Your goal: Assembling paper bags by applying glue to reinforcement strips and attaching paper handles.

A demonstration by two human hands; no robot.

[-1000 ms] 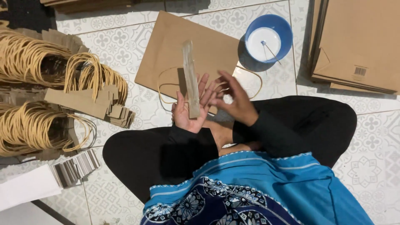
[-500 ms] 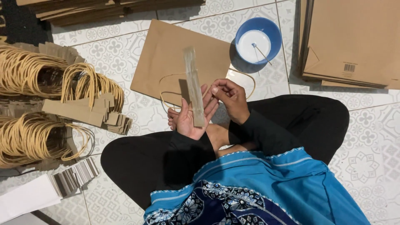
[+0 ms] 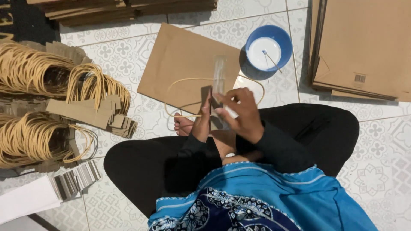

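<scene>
A narrow cardboard strip (image 3: 219, 76) stands up from my two hands, blurred, over a flat brown paper bag (image 3: 171, 60) on the tiled floor. My left hand (image 3: 201, 122) grips the strip's lower end from the left. On the right side of that end my right hand (image 3: 242, 112) closes over it, fingers pinched. A loop of tan cord handle (image 3: 184, 81) hangs from the strip and lies across the bag. Beyond the bag sits a blue bowl (image 3: 282, 38) of white glue with a thin stick in it.
Bundles of cord handles (image 3: 30, 68) and cardboard strips (image 3: 85, 112) lie at the left, with small grey strips (image 3: 77, 179) nearer me. Stacked paper bags (image 3: 364, 42) fill the right, more stacks (image 3: 128, 8) the top. My crossed legs (image 3: 141, 167) take the lower middle.
The strip rested against my open left palm with the right hand beside it. Both hands have now closed on its lower end, and the strip has tipped toward the bowl.
</scene>
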